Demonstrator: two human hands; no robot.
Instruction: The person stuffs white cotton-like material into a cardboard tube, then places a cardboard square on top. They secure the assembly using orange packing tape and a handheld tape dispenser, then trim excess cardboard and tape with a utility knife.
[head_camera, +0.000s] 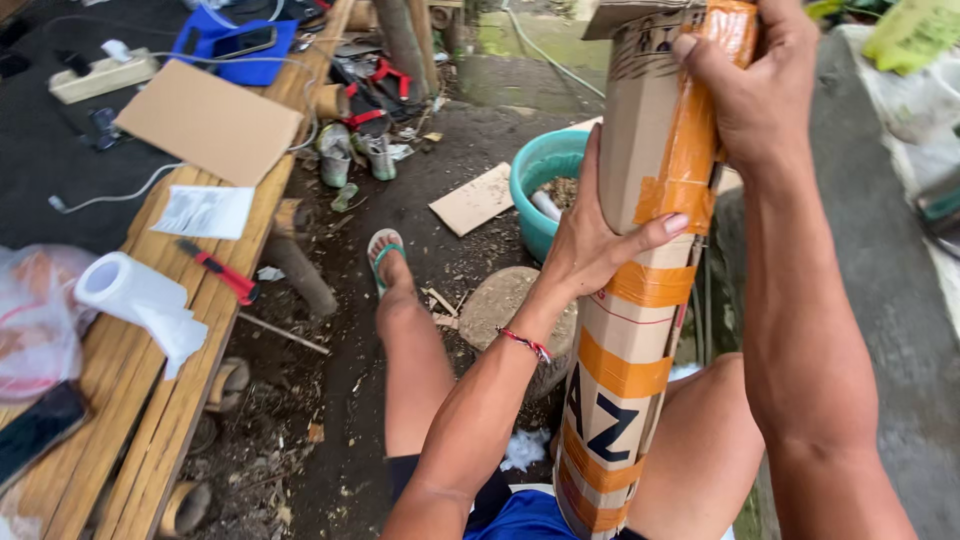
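A tall cardboard tube (630, 330), wrapped with bands of orange tape, stands upright between my bare knees. My left hand (590, 235) grips its side about midway up, thumb across a strip of orange tape. At the tube's top end my right hand (755, 85) is closed over more orange tape. The tube's foot is hidden behind my legs.
A wooden bench (150, 400) runs along the left with a paper roll (135, 295), red-handled cutter (222, 270), cardboard sheet (208, 120) and phone (38, 432). A teal basin (535, 185), a round stone (500, 305) and cardboard scrap (473, 198) lie on dirt ahead. A concrete wall (880, 300) stands right.
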